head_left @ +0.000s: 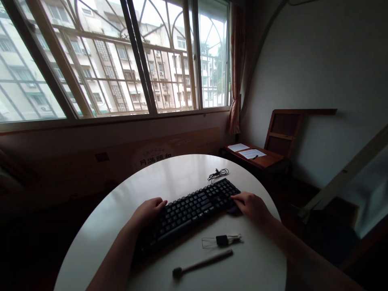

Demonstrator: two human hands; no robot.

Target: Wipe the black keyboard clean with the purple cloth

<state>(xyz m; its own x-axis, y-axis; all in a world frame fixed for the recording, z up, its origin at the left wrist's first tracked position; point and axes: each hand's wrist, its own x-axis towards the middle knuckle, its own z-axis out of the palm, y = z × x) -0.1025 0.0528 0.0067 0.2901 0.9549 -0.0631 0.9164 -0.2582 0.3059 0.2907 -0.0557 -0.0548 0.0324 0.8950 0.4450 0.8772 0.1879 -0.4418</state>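
Note:
A black keyboard [194,210] lies at a slant on the round white table [121,214], its right end farther from me. My left hand [150,211] grips it toward the left end, thumb near the top edge, with most fingers hidden. At the right end, my right hand [250,205] pinches the keyboard's edge between thumb and fingers. A small dark purple item [233,210] shows beside that hand; its kind is unclear. Nearer me lie a wire keycap puller [222,241] with a black middle and a dark-bristled brush [202,262].
A coiled black cable [218,174] rests behind the keyboard. Beyond the table, a wooden chair [277,157] holds papers [251,154] and a pen. Barred windows [169,81] and an orange curtain [235,72] are at the back; a pale slanted beam [342,173] stands right.

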